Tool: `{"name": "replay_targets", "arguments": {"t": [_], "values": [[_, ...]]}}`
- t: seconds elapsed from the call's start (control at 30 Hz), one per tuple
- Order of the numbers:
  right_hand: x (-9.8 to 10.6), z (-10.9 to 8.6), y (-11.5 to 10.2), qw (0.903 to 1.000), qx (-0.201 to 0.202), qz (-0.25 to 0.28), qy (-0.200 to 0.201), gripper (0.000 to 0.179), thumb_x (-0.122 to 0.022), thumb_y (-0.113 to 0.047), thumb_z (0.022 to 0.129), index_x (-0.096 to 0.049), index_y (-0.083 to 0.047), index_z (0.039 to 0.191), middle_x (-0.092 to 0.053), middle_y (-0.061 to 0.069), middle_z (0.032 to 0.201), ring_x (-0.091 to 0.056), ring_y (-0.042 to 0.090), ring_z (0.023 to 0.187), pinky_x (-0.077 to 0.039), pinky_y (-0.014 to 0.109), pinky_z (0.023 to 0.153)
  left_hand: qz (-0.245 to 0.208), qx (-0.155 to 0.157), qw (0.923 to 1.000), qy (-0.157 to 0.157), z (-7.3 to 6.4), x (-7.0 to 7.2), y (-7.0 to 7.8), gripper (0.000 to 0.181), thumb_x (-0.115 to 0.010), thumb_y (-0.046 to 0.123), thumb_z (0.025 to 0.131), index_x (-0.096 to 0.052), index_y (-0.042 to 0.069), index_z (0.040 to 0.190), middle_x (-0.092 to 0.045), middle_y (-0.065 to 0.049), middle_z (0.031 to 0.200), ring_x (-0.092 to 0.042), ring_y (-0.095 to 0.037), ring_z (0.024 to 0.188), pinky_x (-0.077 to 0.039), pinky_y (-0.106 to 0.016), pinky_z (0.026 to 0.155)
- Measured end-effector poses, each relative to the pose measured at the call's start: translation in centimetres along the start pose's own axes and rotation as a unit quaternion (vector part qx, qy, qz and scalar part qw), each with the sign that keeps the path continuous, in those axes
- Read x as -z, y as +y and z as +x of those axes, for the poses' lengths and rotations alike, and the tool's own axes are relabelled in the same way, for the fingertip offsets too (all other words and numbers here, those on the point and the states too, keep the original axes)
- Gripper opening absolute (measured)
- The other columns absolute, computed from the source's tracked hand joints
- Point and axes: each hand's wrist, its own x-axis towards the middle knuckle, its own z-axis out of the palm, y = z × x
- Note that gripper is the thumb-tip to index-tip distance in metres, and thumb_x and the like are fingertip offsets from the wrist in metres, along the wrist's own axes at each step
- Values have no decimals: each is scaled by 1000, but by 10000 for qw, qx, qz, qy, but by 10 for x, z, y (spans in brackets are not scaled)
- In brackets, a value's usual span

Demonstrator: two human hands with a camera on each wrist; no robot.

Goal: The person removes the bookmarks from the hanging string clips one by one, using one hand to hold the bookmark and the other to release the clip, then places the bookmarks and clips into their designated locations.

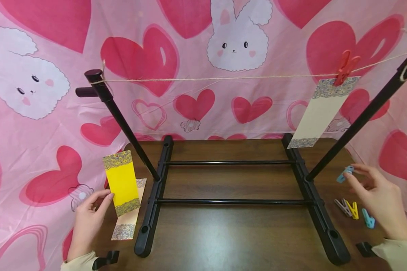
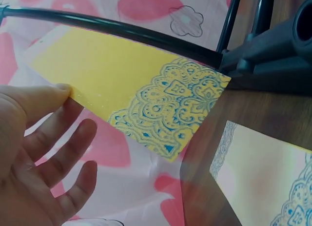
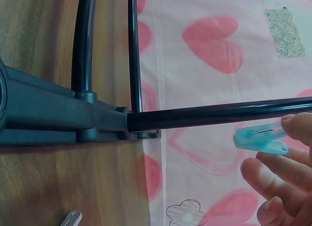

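Observation:
Between thumb and fingers my left hand [image 1: 92, 218] pinches a yellow card [image 1: 123, 182] with lace-patterned ends by its edge, held upright above the table. Below it a cream card [image 1: 124, 229] with similar patterned ends lies on the wood. My right hand [image 1: 380, 195] pinches a light blue clothespin [image 1: 345, 174] by its handle end, beside the rack's right post. A red clothespin [image 1: 346, 67] clips another cream card [image 1: 323, 111] to the twine [image 1: 203, 78], near its right end. In the left wrist view the thumb presses the edge of the yellow card [image 2: 122, 79].
A black rack [image 1: 234, 201] stands on the brown table [image 1: 237, 237], its two slanted posts carrying the twine. Grey [image 1: 342, 207], yellow [image 1: 353, 210] and blue [image 1: 368, 218] clothespins lie right of it. A pink heart-and-bunny cloth [image 1: 190, 52] hangs behind.

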Motion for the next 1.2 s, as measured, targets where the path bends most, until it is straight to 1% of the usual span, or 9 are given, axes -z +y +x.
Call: {"name": "replay_targets", "arguments": {"t": [0.3,0.4,0.5,0.67,0.8,0.9,1.07,1.1,1.2], "values": [[0,-1,4,9997,-51,-172,-165,40,-76,-16,96,-62,3,129,-48,-50,97,-46,-28,59,-41,10,46,159,-89,9998,31,3,0,-13,17,-75,-5,91,-76,-4,108,-62,28,83,-56,7,69,-44,-4,70],[-1,-2,7,9994,-75,-280,-204,40,-75,-16,96,-62,3,129,-75,-9,90,-44,-27,58,-40,13,43,362,-56,9993,-97,3,0,-15,16,-75,-1,93,-76,-3,109,-63,25,83,-56,5,67,-45,-5,67],[-1,-4,9,9991,-84,-366,-213,39,-75,-16,97,-61,4,128,-68,35,104,-42,-26,58,-38,15,41,561,-11,9980,-273,2,1,-17,16,-74,2,94,-76,-4,109,-68,14,83,-55,5,68,-45,-6,66],[-3,-6,15,9991,-28,-389,-155,38,-75,-17,96,-63,3,127,-72,24,112,-40,-30,60,-38,16,41,881,36,9940,-651,0,3,-23,15,-74,2,95,-75,-8,106,-74,-17,85,-53,6,68,-44,-6,64],[-4,-5,19,9996,67,-252,-101,37,-77,-17,95,-64,2,125,-57,-47,110,-43,-32,62,-38,13,44,1100,-89,9891,-970,-1,4,-31,13,-73,0,94,-74,-10,102,-74,-22,87,-53,4,67,-43,-6,62],[-4,-5,22,9997,81,-183,-102,37,-77,-17,95,-65,1,125,-29,-62,105,-44,-31,61,-38,12,46,1287,-100,9838,-1243,-1,3,-38,13,-73,2,95,-74,-9,102,-74,-19,86,-53,1,66,-46,-11,60],[-4,-5,24,9995,89,-273,-102,37,-77,-18,95,-65,1,123,-29,-61,105,-42,-33,64,-38,11,47,1428,170,9770,-1577,1,2,-45,18,-72,6,97,-73,-9,106,-73,-16,86,-55,-4,67,-50,-20,61],[-4,-5,24,9994,91,-303,-108,37,-77,-18,95,-65,1,123,-43,-56,106,-41,-34,65,-38,10,47,1435,225,9762,-1613,2,1,-46,19,-72,7,97,-73,-9,107,-73,-16,86,-56,-5,67,-51,-21,62],[-5,-5,24,9990,89,-413,-118,37,-77,-18,95,-65,2,123,-76,-15,111,-37,-36,67,-38,8,48,1448,395,9730,-1751,3,0,-49,20,-71,8,98,-73,-10,108,-74,-16,87,-59,-9,69,-52,-21,63]]}}
